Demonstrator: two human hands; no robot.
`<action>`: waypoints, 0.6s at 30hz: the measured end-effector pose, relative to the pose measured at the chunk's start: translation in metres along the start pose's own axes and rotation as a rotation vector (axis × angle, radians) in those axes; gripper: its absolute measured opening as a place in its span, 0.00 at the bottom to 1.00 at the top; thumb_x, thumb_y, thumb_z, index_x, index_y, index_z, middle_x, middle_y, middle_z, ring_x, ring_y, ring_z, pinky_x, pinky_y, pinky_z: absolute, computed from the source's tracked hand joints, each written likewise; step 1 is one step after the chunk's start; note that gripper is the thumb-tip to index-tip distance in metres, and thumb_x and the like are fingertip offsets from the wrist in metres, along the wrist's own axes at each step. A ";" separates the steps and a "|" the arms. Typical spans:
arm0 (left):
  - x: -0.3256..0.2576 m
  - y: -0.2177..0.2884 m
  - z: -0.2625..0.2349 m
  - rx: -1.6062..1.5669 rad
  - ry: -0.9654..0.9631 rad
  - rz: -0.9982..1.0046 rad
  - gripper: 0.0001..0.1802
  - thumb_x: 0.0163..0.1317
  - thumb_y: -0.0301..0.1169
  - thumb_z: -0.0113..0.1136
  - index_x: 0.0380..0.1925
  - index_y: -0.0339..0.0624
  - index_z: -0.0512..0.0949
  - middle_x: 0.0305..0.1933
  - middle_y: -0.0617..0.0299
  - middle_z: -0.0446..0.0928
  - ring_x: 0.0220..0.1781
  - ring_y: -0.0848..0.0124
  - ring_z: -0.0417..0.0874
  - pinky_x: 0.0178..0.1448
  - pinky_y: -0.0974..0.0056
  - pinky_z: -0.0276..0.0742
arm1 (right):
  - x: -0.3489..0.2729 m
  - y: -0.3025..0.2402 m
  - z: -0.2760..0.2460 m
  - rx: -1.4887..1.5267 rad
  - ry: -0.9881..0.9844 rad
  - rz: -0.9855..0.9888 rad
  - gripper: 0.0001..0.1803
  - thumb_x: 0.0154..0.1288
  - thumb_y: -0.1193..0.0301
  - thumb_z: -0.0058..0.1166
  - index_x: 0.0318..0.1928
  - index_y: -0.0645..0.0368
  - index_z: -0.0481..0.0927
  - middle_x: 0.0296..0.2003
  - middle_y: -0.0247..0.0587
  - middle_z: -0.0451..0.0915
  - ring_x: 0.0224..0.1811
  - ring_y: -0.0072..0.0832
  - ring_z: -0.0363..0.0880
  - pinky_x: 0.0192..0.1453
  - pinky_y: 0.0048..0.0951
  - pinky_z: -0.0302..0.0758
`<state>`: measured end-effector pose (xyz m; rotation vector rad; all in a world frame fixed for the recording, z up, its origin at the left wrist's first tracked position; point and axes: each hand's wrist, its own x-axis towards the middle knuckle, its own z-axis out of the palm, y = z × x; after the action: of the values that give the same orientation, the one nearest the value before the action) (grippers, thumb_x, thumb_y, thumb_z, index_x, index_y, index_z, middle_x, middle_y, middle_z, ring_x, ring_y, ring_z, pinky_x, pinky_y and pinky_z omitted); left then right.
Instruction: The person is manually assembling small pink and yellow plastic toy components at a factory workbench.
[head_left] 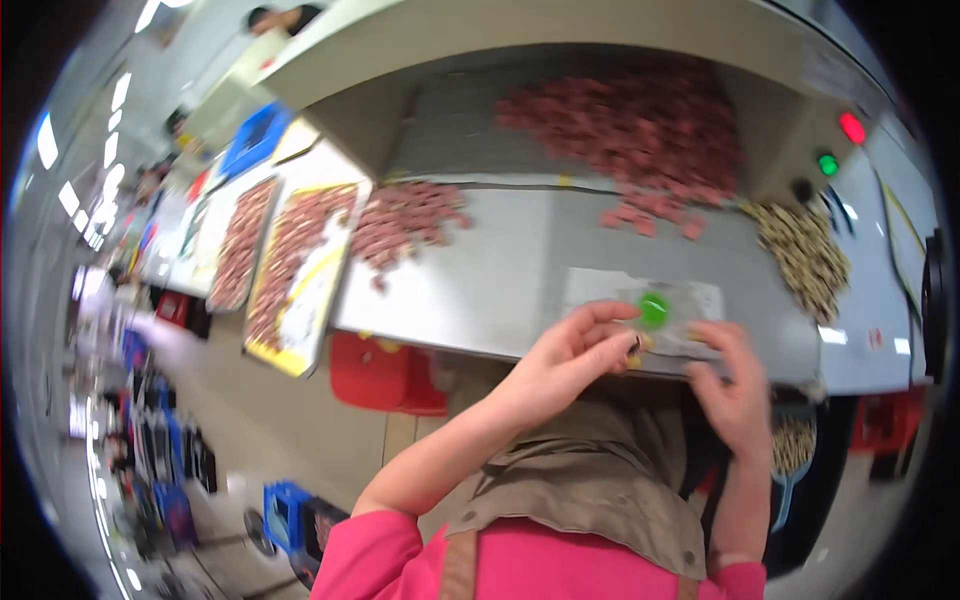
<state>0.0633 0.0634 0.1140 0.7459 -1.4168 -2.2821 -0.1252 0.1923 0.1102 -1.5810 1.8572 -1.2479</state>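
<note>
Above the table's near edge, my left hand is closed in a pinch at its fingertips. A small dark and yellowish piece shows there, too small and blurred to name. My right hand is to its right, smeared a little by motion, with thumb and forefinger apart and nothing plainly between them. Just beyond the fingers, a bright green round disc sits on a pale sheet, partly covered by a clear plate or bag. The hands hide part of the sheet.
Many small red pieces are heaped under the shelf. Pinkish pieces lie left, beside two filled trays. Tan pieces are piled right. A red stool and blue-handled scoop stand below.
</note>
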 end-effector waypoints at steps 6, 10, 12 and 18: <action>-0.025 0.048 -0.183 0.655 0.777 0.438 0.10 0.63 0.28 0.56 0.44 0.37 0.76 0.42 0.61 0.77 0.40 0.75 0.77 0.43 0.71 0.74 | -0.042 0.069 -0.062 -0.244 0.311 0.180 0.14 0.69 0.74 0.44 0.54 0.63 0.72 0.50 0.39 0.74 0.51 0.27 0.72 0.58 0.26 0.66; -0.052 0.072 -0.311 1.361 1.113 0.467 0.11 0.57 0.28 0.59 0.41 0.38 0.78 0.40 0.54 0.77 0.41 0.65 0.79 0.46 0.64 0.75 | -0.051 0.095 -0.092 -0.317 0.487 0.248 0.14 0.68 0.75 0.45 0.53 0.63 0.72 0.46 0.42 0.74 0.47 0.30 0.72 0.55 0.27 0.67; -0.051 0.077 -0.333 1.460 1.171 0.343 0.11 0.54 0.27 0.59 0.38 0.38 0.78 0.40 0.50 0.76 0.43 0.59 0.78 0.49 0.60 0.74 | -0.041 0.107 -0.099 -0.361 0.497 0.378 0.15 0.67 0.74 0.47 0.54 0.62 0.71 0.48 0.41 0.73 0.46 0.30 0.72 0.52 0.27 0.68; 0.006 0.082 -0.251 1.583 1.039 0.726 0.13 0.58 0.26 0.57 0.44 0.38 0.76 0.41 0.53 0.77 0.46 0.60 0.77 0.48 0.61 0.73 | -0.005 0.106 -0.094 -0.534 0.464 0.309 0.15 0.64 0.78 0.51 0.52 0.60 0.72 0.44 0.41 0.72 0.38 0.29 0.72 0.42 0.26 0.72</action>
<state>0.2111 -0.1547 0.0960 1.1597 -2.0465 0.1881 -0.2567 0.2274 0.0716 -1.2133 2.7889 -1.0950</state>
